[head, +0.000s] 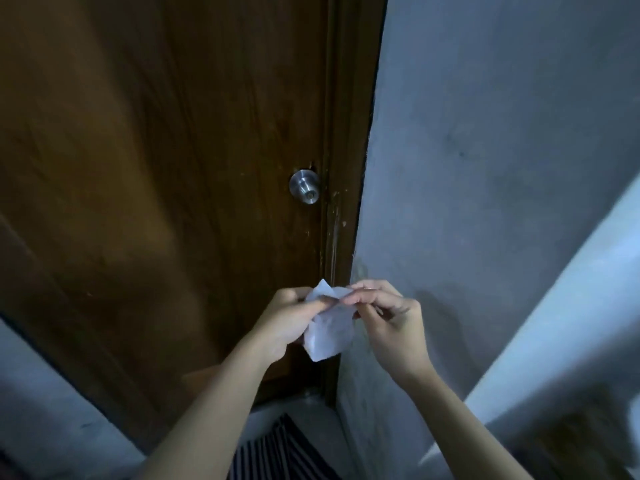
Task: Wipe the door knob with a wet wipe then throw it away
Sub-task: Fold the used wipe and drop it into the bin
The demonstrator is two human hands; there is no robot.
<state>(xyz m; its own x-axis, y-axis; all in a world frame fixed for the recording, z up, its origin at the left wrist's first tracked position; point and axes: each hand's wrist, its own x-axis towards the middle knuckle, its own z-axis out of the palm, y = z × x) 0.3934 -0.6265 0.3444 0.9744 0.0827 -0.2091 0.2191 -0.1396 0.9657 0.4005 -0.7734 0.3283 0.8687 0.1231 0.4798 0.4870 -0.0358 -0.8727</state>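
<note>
Door (pixel 156 168): top and left side cut off by the picture's edges; wood grain blurred.
Wet wipe (pixel 329 332): crumpled; upper edge partly covered by fingers (pixel 360 295) of both hands.
Door knob (pixel 304 186): keyhole too small to make out.
Striped fabric (pixel 273 452): cut off at bottom edge.
Object at lower right corner (pixel 585 441): blurred, could not be identified.

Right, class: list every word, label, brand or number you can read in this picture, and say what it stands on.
None can be read.
Round silver metal door knob: no legible marking.
Thin white wet wipe: blank.
Brown wooden door and grey plaster wall: no signs.
</note>
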